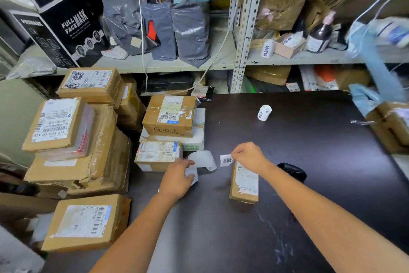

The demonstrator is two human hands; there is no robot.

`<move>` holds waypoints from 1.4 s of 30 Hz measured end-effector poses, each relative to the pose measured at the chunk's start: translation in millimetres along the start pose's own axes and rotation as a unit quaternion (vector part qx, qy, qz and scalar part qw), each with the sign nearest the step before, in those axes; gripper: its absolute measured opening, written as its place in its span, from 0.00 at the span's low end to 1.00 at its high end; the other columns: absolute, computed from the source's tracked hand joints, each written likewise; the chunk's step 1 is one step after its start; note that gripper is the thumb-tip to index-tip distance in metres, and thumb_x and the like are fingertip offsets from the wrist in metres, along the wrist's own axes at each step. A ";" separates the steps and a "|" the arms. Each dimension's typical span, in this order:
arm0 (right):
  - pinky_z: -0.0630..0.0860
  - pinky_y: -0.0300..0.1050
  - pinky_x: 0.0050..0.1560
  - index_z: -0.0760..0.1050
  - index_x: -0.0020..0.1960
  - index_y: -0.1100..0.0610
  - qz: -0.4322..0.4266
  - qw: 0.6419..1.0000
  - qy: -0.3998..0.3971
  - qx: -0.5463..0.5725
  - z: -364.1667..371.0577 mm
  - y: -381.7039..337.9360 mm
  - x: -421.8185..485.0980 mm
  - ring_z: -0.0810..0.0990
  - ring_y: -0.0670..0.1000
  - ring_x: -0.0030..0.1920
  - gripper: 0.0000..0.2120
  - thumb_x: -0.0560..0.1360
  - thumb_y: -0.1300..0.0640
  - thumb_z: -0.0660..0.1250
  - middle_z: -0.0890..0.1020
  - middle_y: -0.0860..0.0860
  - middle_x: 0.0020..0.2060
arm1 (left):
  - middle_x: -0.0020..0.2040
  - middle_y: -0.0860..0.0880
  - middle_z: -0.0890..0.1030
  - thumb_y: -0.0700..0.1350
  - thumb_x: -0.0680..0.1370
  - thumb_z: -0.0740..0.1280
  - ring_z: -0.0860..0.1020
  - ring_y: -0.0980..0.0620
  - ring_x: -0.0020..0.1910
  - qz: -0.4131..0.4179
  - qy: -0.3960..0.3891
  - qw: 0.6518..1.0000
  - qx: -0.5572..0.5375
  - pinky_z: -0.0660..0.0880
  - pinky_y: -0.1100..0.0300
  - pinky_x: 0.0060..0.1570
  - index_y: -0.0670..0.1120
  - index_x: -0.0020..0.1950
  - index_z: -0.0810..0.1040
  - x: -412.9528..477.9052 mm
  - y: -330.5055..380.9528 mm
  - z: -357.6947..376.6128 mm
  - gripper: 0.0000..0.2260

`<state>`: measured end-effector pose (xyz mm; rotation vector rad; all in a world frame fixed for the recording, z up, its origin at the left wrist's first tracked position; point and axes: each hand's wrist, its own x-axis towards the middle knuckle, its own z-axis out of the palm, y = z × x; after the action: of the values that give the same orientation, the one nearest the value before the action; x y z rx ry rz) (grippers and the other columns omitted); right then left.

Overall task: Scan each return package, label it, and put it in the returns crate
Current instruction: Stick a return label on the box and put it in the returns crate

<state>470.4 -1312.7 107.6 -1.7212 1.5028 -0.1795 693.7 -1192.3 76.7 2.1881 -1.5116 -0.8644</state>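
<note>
A small white label [226, 160] is pinched between fingers [235, 154] of the right hand [250, 158] just beside the brown cardboard package [243, 184] on the dark counter [309, 140], apparently for sticking, its curled white backing paper [203, 158] gripped by the left hand [177, 180].

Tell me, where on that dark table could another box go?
Bare tabletop lies between the label roll and the box at the right edge, and at the near edge in front of the small package. The left edge is crowded with stacked boxes.
</note>
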 end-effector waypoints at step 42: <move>0.81 0.52 0.48 0.78 0.51 0.54 0.078 0.992 -0.002 -0.101 19.9 86.6 -30.0 0.81 0.54 0.50 0.09 0.74 0.51 0.71 0.83 0.52 0.52 | 0.57 0.47 0.78 0.32 0.74 0.70 0.82 0.42 0.52 -0.053 -0.219 0.938 -0.264 0.81 0.44 0.49 0.62 0.71 0.66 8.2 69.0 103.0 0.34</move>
<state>408.1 -1272.3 50.3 -1.7487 1.6936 0.0605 579.1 -1219.5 37.2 1.7564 -1.1444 -1.6608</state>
